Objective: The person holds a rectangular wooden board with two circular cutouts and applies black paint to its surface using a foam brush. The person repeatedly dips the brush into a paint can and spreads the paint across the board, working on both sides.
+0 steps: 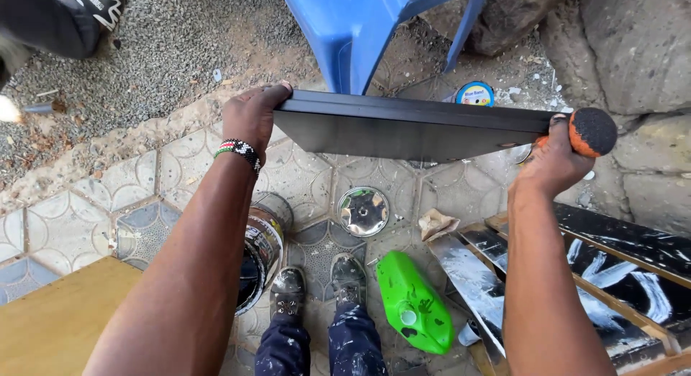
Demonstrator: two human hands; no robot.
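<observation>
A flat black painted board (403,128) is held level in front of me at chest height. My left hand (252,117), with a beaded wristband, grips the board's left end. My right hand (558,156) is at the board's right end and holds a small paint roller (592,131) with a dark foam head and orange core, pressed against the board's right edge. Below, an open paint tin (259,254) with black paint stands by my left shoe.
A blue plastic chair (374,23) stands ahead. On the tiled ground lie a round metal lid (362,211), a green plastic jug (414,304), crumpled paper (436,223) and a small tin (474,94). Black-streaked wooden slats (619,268) lie right; a wooden board (50,318) bottom left.
</observation>
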